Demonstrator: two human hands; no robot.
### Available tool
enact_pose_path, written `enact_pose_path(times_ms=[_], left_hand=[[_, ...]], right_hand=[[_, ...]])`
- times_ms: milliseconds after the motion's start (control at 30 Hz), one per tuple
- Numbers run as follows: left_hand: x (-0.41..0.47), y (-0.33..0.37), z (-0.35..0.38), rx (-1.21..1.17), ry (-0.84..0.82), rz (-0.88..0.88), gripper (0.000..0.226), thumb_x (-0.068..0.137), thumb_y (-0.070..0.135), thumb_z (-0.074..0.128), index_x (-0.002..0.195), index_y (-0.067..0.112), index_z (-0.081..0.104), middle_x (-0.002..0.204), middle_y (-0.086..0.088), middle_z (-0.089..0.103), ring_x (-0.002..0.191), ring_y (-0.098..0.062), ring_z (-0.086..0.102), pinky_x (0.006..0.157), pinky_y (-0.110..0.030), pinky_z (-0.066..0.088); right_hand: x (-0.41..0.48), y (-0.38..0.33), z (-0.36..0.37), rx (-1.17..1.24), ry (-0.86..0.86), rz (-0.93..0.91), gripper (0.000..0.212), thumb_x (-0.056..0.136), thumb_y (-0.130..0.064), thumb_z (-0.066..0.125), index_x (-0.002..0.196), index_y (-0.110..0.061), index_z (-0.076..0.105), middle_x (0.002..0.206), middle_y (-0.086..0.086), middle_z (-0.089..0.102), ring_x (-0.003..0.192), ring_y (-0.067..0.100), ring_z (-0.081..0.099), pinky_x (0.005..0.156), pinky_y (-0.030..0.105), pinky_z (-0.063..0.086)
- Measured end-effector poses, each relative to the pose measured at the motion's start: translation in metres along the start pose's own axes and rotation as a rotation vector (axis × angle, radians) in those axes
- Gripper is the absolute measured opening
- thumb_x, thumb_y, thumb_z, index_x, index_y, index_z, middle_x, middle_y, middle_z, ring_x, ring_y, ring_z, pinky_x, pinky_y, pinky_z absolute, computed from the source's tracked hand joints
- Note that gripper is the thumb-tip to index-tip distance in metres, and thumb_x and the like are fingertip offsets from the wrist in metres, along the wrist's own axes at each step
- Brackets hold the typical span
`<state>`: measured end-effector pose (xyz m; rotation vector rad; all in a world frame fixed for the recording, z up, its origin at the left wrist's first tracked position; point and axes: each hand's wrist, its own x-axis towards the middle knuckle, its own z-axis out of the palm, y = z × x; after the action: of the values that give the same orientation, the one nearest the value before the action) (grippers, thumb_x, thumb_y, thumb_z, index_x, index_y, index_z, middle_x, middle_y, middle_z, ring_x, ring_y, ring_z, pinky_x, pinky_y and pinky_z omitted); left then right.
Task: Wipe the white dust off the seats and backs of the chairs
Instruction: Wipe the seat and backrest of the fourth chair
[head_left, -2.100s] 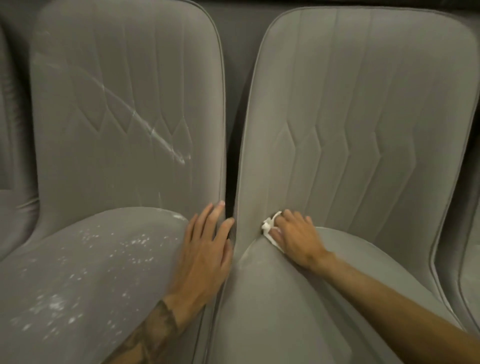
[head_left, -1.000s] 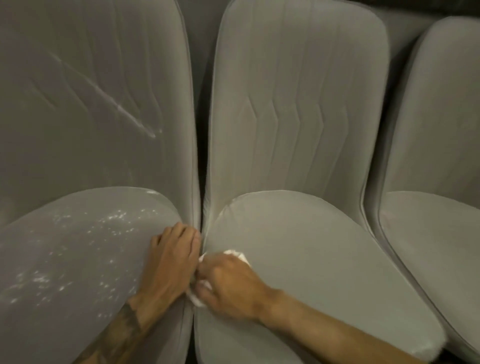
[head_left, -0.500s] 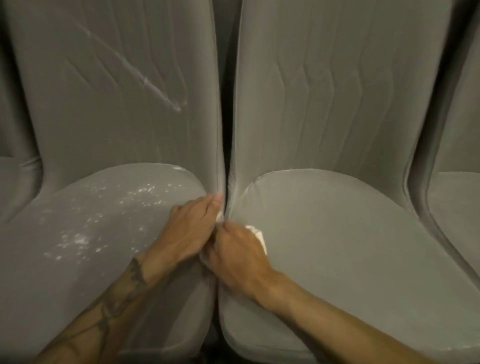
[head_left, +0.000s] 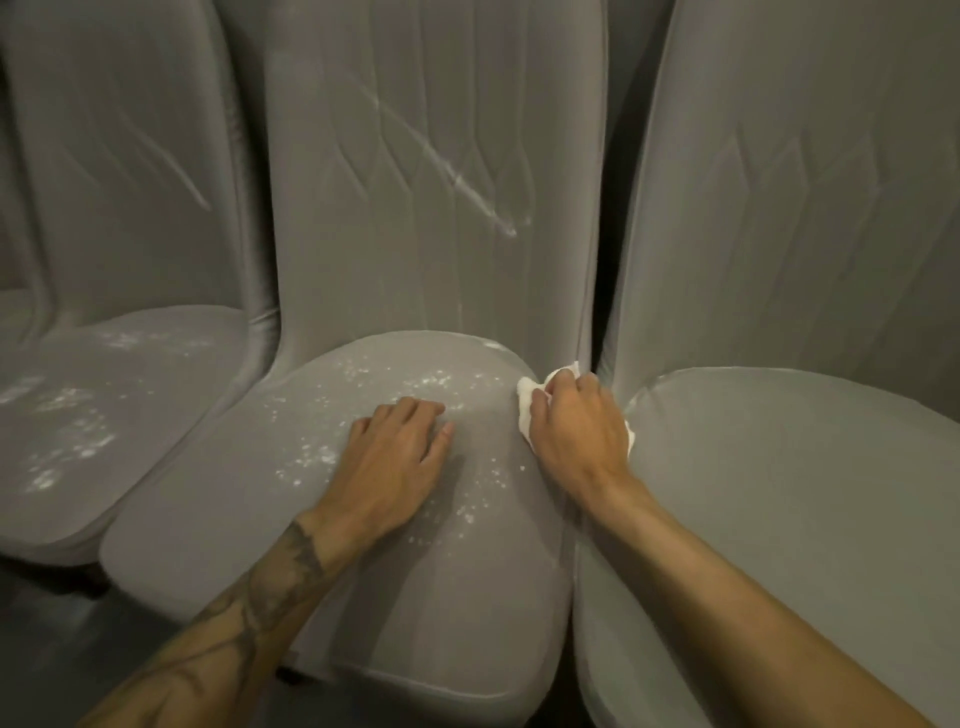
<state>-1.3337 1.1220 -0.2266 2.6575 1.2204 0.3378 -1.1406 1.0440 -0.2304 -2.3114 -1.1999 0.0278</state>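
Observation:
Three grey upholstered chairs stand side by side. The middle chair's seat (head_left: 291, 509) is speckled with white dust, and a white streak (head_left: 457, 171) crosses its back. My left hand (head_left: 395, 467) rests flat on that seat, fingers spread. My right hand (head_left: 576, 431) grips a crumpled white cloth (head_left: 530, 395) at the seat's back right corner, by the gap to the right chair. The right chair's seat (head_left: 779, 493) shows no dust. The left chair's seat (head_left: 104, 415) carries white dust too.
A narrow dark gap (head_left: 602, 312) separates the middle and right chair backs. Dark floor (head_left: 62, 644) shows at the lower left, in front of the seats.
The view has swung left, bringing the dusty chair to the centre. My left hand moved from the gap onto the dusty seat. My right hand carried the cloth from the clean seat's edge to the dusty seat's corner.

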Motion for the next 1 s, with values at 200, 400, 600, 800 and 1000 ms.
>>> enact_pose_path(times_ms=[200,400,600,800,1000], left_hand=[[0.021,-0.068,-0.004,0.047,0.012,0.072,0.040,0.111,0.044,0.034,0.137,0.024,0.056,0.140,0.004,0.055,0.125,-0.022,0.050,0.107,-0.040,0.032],[0.048,-0.145,-0.020,0.083,0.000,0.177,0.035,0.110,0.042,0.039,0.133,0.025,0.058,0.137,0.002,0.057,0.123,-0.024,0.053,0.103,-0.041,0.034],[0.068,-0.219,-0.041,0.079,-0.010,0.263,0.048,0.104,0.048,0.028,0.128,0.023,0.062,0.135,0.001,0.060,0.121,-0.027,0.055,0.103,-0.044,0.039],[0.081,-0.259,-0.040,0.072,0.016,0.337,0.054,0.101,0.050,0.024,0.121,0.023,0.066,0.129,0.000,0.063,0.117,-0.029,0.056,0.097,-0.047,0.042],[0.076,-0.262,-0.028,0.028,0.094,0.351,0.045,0.103,0.046,0.028,0.114,0.023,0.064,0.124,-0.002,0.064,0.115,-0.030,0.052,0.090,-0.049,0.044]], right_hand=[[-0.001,-0.016,0.002,0.060,-0.142,0.070,0.049,0.091,-0.044,0.058,0.131,-0.016,0.055,0.131,0.013,0.053,0.117,0.035,0.053,0.097,0.043,0.046],[-0.018,-0.032,0.020,-0.250,0.046,0.143,0.044,0.098,-0.043,0.044,0.122,-0.009,0.059,0.117,0.017,0.059,0.103,0.035,0.056,0.089,0.042,0.046],[-0.027,-0.054,0.040,-0.539,0.223,0.197,0.033,0.099,-0.034,0.044,0.104,-0.008,0.064,0.111,0.012,0.053,0.098,0.029,0.048,0.086,0.043,0.040],[-0.030,-0.069,0.042,-0.297,0.188,0.345,0.032,0.099,-0.028,0.049,0.100,0.002,0.059,0.116,0.025,0.056,0.102,0.041,0.053,0.090,0.047,0.041],[-0.048,-0.109,0.070,-0.375,0.170,0.139,0.023,0.098,-0.031,0.052,0.099,-0.010,0.059,0.098,0.017,0.062,0.084,0.037,0.055,0.080,0.045,0.042]])
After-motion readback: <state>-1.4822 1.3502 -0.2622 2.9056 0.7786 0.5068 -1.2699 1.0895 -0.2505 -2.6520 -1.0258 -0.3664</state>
